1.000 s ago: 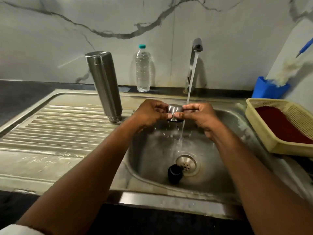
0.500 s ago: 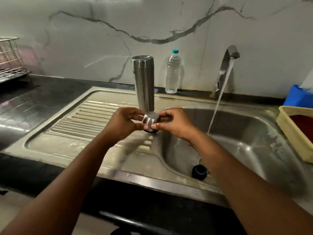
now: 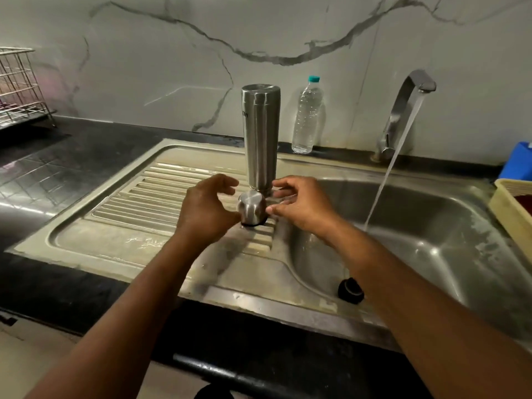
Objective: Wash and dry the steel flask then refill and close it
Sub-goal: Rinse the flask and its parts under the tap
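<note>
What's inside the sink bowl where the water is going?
In the sink bowl you can see the running water landing and a small black cap near the front. The right forearm covers part of the bottom, so the drain is hidden.

Steel flask [image 3: 261,136] inverted (cap [image 3: 251,208] on drainboard).

The flask [image 3: 261,136] mouth is hidden behind the steel cap [image 3: 252,208]; the yellow basket [image 3: 511,208] is cut by the right edge.
</note>
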